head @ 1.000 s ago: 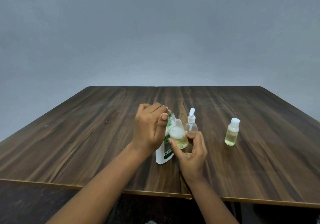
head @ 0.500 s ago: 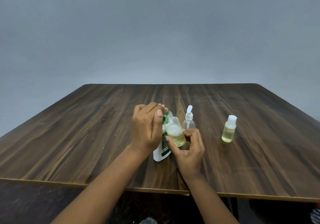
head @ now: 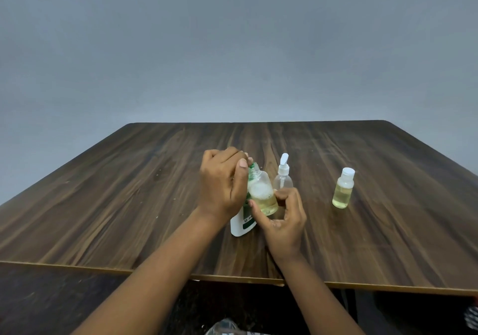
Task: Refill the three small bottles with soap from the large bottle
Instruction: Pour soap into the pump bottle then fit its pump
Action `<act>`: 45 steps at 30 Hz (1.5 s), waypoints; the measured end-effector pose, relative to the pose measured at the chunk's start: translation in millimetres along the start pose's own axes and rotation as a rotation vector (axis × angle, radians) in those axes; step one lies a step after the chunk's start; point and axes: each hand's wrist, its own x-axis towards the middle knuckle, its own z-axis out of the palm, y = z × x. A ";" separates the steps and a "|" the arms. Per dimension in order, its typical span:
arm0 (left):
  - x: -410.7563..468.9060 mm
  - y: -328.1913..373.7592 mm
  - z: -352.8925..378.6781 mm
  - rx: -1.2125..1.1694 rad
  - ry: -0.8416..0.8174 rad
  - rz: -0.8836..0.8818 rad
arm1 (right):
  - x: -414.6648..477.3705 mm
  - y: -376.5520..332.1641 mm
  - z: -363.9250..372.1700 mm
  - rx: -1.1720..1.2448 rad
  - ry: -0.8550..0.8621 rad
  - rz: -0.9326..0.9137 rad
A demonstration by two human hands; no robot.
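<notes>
Left hand [head: 222, 187] wraps the large soap bottle [head: 240, 224], right hand [head: 284, 223] pinches the tilted small bottle [head: 262, 195]; a slipped green nozzle [head: 251, 171] would likely spill soap onto the table [head: 129, 205]

Left hand [head: 222, 187] on the large bottle [head: 241, 224] turned slightly at the wrist, thumb now a little higher beside the green top [head: 252, 166], right hand [head: 283, 221] rolled outward with its grip round the tilted small bottle [head: 262, 195], more palm showing, whole tabletop [head: 129, 205] sitting higher in view.
</notes>
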 end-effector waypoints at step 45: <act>0.9 0.9 -7.9 0.040 -0.129 0.045 | 1.5 2.2 1.5 0.006 -0.008 -0.006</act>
